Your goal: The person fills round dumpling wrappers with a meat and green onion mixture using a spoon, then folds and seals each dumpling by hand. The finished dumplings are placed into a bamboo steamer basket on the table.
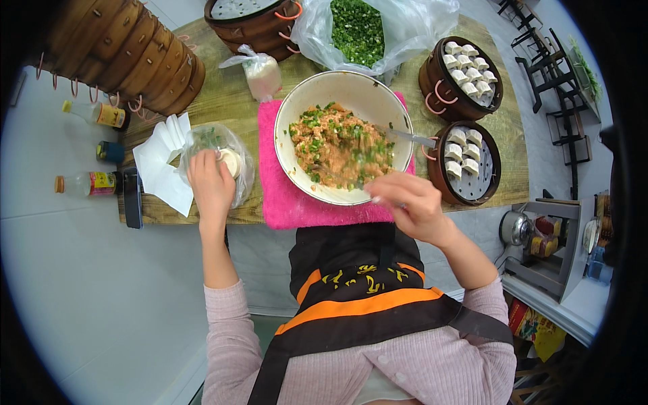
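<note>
A white enamel bowl (329, 91) holds minced filling (334, 142) mixed with chopped green onion, and stands on a pink towel (283, 212). My right hand (410, 202) is at the bowl's near right rim, fingers bent together; blur hides whether a thin utensil is in them. A metal utensil (412, 137) leans over the bowl's right rim, apart from that hand. On the left, my left hand (210, 182) reaches into a clear plastic bag (244, 190), its fingertips at a stack of round dough wrappers (230, 161); whether it grips one is unclear.
Bamboo steamers with folded dumplings (471, 73) (463, 152) stand at right. Behind the bowl lies a bag of chopped green onion (358, 33), near a tied plastic bag (263, 78). At left are stacked steamers (147, 55), white paper (164, 172), a phone (132, 197) and bottles (104, 183).
</note>
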A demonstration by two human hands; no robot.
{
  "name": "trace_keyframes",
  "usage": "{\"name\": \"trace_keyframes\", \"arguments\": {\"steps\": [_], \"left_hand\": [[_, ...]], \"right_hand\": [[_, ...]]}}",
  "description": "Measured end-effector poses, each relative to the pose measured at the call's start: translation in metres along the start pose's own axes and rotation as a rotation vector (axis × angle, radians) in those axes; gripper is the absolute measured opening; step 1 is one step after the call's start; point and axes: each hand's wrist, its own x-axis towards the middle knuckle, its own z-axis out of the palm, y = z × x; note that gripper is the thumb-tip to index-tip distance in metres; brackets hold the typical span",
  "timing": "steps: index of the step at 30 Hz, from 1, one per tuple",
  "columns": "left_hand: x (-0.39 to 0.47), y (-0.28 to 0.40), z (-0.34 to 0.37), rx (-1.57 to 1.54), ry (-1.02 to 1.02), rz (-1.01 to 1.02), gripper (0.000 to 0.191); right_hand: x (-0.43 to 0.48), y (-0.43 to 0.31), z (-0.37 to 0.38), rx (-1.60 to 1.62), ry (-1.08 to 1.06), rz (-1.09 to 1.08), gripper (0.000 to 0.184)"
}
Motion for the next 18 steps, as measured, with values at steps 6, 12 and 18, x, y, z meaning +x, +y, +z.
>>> {"name": "trace_keyframes", "arguments": {"steps": [6,12,18], "left_hand": [[0.006,0.003,-0.011,-0.093,-0.021,-0.055,0.018],[-0.016,0.02,-0.049,-1.006,0.026,-0.534,0.016],[-0.061,0.06,-0.052,-1.772,-0.321,-0.936,0.036]], "right_hand": [[0.003,0.001,-0.023,0.02,0.023,0.108,0.009],[-0.005,0.018,-0.011,0.035,0.059,0.147,0.014],[-0.004,0.016,-0.022,-0.001,-0.15,-0.079,0.025]]}}
